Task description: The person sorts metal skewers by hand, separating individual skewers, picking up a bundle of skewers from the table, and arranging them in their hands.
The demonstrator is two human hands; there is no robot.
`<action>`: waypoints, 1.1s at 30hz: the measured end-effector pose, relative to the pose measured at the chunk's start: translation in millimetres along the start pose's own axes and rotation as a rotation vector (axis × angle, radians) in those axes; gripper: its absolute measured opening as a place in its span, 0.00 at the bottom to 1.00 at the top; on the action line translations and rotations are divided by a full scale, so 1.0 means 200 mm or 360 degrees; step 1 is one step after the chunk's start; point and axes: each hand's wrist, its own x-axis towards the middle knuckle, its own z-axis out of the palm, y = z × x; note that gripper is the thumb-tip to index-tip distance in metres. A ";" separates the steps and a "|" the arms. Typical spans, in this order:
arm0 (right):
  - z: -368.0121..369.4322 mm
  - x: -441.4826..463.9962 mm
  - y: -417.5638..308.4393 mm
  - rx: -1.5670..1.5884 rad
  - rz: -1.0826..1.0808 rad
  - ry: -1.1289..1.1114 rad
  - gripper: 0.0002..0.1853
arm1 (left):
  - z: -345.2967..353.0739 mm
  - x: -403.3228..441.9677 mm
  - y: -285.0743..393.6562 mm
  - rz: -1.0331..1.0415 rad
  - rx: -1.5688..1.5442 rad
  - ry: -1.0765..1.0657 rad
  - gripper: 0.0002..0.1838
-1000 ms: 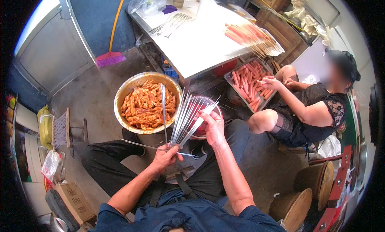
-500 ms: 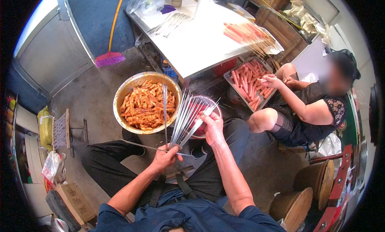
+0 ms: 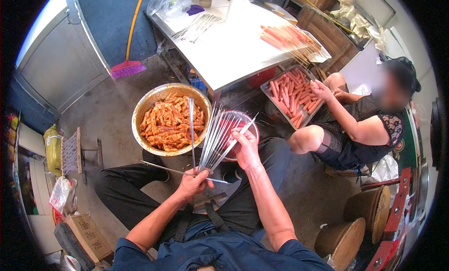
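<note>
A fanned bundle of metal skewers (image 3: 216, 137) rises from my left hand (image 3: 192, 183), which is closed around their lower ends. One skewer lies crosswise through that hand, and a few others stand apart at the fan's left. My right hand (image 3: 246, 149) pinches skewers at the fan's right side, near their upper part. Left of the skewers, a large metal basin (image 3: 136, 123) holds marinated meat strips (image 3: 170, 123) in a reddish sauce. Behind the fan and my right hand sits a red tub (image 3: 252, 126), its contents mostly hidden.
A white table (image 3: 220, 60) stands ahead, with loose skewers (image 3: 199, 27) and skewered sausages (image 3: 285, 39) on it. To the right, a seated person (image 3: 360, 116) handles sausages over a metal tray (image 3: 267, 91). A broom (image 3: 128, 67) leans by the door; round wooden stools (image 3: 343, 245) stand lower right.
The skewers at the right of the fan have shifted slightly with my right fingers. My left hand is nearly still. The other person's hand has moved a little to the right.
</note>
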 end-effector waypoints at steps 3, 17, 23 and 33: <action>0.00 0.01 0.00 0.0009 0.0031 -0.0001 0.04 | 0.00 -0.01 0.02 -0.0002 -0.0009 0.0006 0.13; -0.03 0.34 -0.39 0.0000 -0.0484 0.0368 0.02 | -0.02 0.00 0.03 -0.0016 0.0029 -0.0066 0.13; -0.14 0.36 -0.62 0.0255 -0.0790 0.0675 0.03 | -0.04 0.00 0.04 0.0030 -0.0161 -0.0026 0.13; 0.01 0.09 -0.23 0.0473 -0.0274 0.0335 0.04 | -0.03 0.00 0.10 0.0030 -0.0199 0.0069 0.14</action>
